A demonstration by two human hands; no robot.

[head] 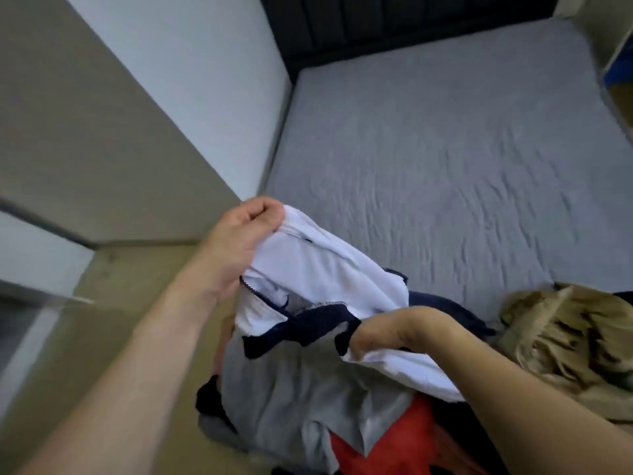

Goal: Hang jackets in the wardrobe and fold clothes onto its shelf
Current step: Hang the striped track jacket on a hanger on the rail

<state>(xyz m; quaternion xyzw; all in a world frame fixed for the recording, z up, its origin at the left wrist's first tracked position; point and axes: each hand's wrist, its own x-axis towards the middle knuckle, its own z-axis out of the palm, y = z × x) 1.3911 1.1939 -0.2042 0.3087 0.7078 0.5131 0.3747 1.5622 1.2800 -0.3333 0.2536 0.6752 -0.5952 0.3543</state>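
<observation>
A white garment with dark navy trim is held up over a pile of clothes at the near edge of the bed. My left hand grips its upper edge in a fist. Lower down, my right hand has its fingers curled round the navy-trimmed edge. Under the garment lie a grey piece, a red one and a dark navy one. A crumpled tan jacket sits to the right of the pile.
The bed with its grey wrinkled sheet stretches ahead, ending at a dark headboard. A white wall and beige panels stand to the left. A pale furniture edge with something blue shows at the far right.
</observation>
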